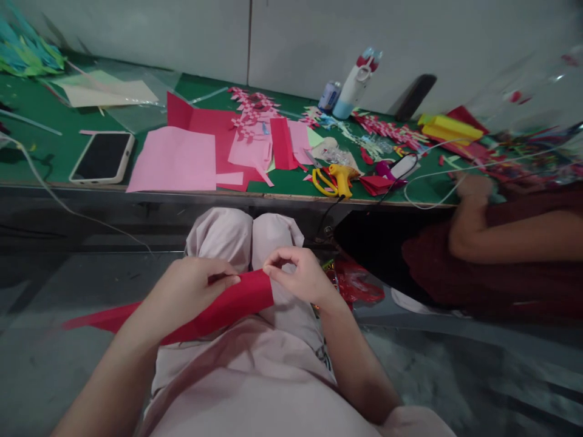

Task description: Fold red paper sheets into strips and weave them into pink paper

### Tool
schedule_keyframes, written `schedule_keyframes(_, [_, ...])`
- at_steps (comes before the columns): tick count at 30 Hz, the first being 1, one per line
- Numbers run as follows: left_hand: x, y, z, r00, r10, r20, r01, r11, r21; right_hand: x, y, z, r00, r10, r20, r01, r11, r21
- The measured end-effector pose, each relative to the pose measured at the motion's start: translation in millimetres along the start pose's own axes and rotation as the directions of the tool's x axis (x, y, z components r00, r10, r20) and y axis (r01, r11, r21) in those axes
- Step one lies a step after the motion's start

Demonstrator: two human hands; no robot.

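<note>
The left hand [194, 290] is pinching the top edge of a long, bright red paper strip [232, 300], and the right hand [304, 274] has its end corner nipped between thumb and finger. Strip runs slantwise over the lap [291, 318], near the green-topped desk [45, 165]. Up there it's 1 plain pink paper sheet [175, 159] beside 1 dark-screened phone in a pale case [101, 156].

held paper [248, 294] is over the lap [294, 321], before the table [27, 167]; there, a phone [102, 158] lies left of a glue gun [342, 180] (bottle [350, 97] behind).
</note>
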State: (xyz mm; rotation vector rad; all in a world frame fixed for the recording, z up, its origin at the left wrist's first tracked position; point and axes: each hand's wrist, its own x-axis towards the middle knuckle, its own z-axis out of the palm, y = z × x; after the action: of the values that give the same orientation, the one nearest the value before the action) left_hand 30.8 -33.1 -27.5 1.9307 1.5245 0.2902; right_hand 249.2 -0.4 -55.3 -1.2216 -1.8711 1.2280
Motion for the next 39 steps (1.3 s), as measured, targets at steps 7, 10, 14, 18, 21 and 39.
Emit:
schedule_keyframes(7, [-7.3, -20.2, -18.9, 0.993, -0.017, 0.117, 0.017, 1.000, 0.003, 0.1, 16.9, -27.2, 0.997, 0.051, -0.062, -0.053, 0.998, -0.035])
schedule_keyframes(10, [-9.3, -26.2, -20.8, 0.986, -0.015, 0.164, 0.021, 0.999, -0.036, -1.3, 27.5, -35.9, 0.995, 0.062, -0.072, -0.064, 0.998, -0.025])
schedule_keyframes(14, [-9.0, -43.7, -20.7, 0.976, -0.039, 0.212, 0.063, 0.992, -0.106, -3.7, 40.5, -47.5, 0.988, 0.102, -0.117, -0.105, 0.994, -0.021])
schedule_keyframes(18, [-5.1, -73.6, -17.1, 0.953, -0.125, 0.274, 0.167, 0.977, -0.133, -6.4, 51.8, -59.0, 0.973, 0.166, -0.162, -0.165, 0.986, 0.020])
schedule_keyframes(21, [-3.6, -91.6, -14.6, 0.950, -0.140, 0.278, 0.186, 0.972, -0.147, -8.1, 60.7, -66.5, 0.966, 0.192, -0.175, -0.189, 0.981, 0.034])
schedule_keyframes(39, [35.6, -115.4, 37.8, 0.930, -0.344, -0.125, 0.171, 0.710, -0.683, -9.2, 106.9, -88.2, 0.810, 0.266, -0.523, -0.364, 0.927, -0.092])
